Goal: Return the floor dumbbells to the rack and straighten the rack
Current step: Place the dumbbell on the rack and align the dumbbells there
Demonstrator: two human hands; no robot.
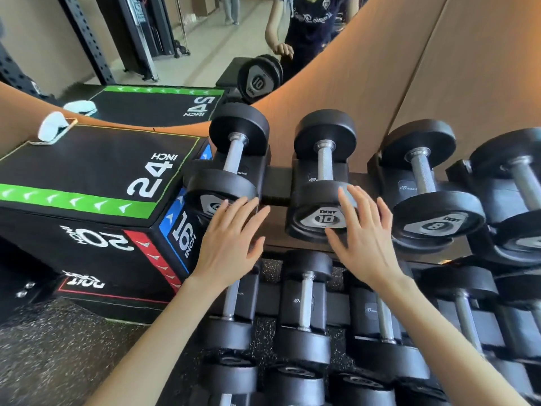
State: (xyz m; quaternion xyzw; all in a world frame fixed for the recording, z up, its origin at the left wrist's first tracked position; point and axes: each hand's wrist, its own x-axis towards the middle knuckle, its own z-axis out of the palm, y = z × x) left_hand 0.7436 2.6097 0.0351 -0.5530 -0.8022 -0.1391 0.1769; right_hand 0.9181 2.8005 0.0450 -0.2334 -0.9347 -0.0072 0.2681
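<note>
Two black 10 dumbbells lie in the top-row cradles of the rack (275, 183). My left hand (228, 241) lies flat with straight fingers against the near end of the left dumbbell (231, 159). With its fingers spread, my right hand (363, 235) presses on the near end of the second dumbbell (322, 171), partly covering its 10 plate. An 8 dumbbell (424, 183) lies to the right of them. Lower rows hold several more dumbbells (304, 306).
A black plyo box (96, 177) marked 24, 20 and 16 inch stands tight against the rack's left end, with a white object (52, 127) on its far corner. A mirror (181, 48) behind reflects the room. Speckled rubber floor (52, 358) lies at lower left.
</note>
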